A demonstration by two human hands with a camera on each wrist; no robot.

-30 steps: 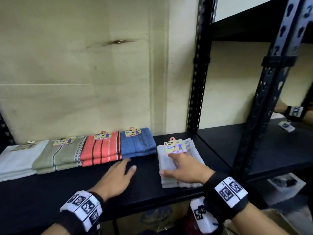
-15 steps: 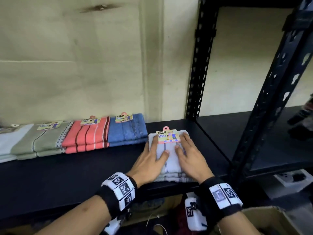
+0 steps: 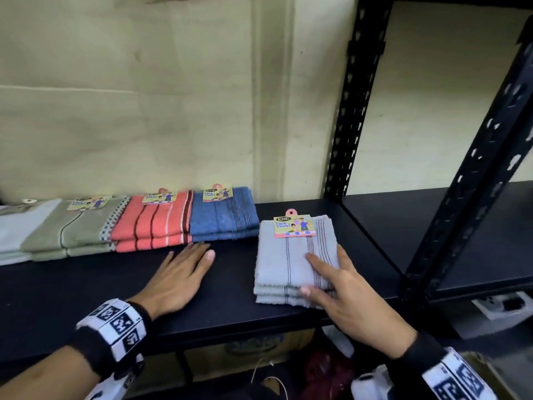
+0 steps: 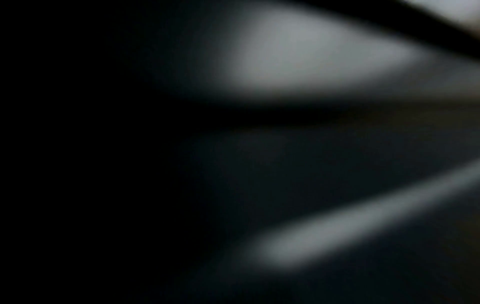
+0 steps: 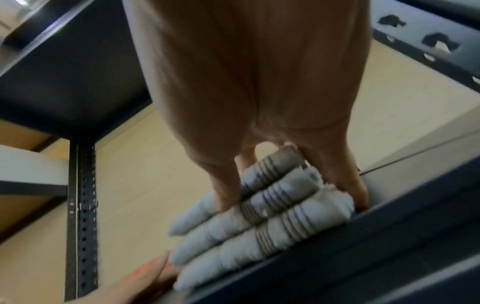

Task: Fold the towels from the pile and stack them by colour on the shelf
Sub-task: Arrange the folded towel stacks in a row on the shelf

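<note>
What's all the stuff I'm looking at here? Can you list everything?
Grey towel stack: three folded layers, grey with thin stripes, front right of the shelf, apart from the others.
Blue towel stack: blue, at the back of the shelf, right end of the row.
Coral striped towel stack: coral red, left of the blue.
Green towel stack: pale green, left of the coral.
White towels: white, far left edge, partly cut off.
Face Towel label: one on the grey stack; others on the other stacks.
Shelf: black metal rack.
Wall: cream, behind.
Left hand: flat on the shelf.
Right hand: gripping the grey stack's near right corner.
</note>
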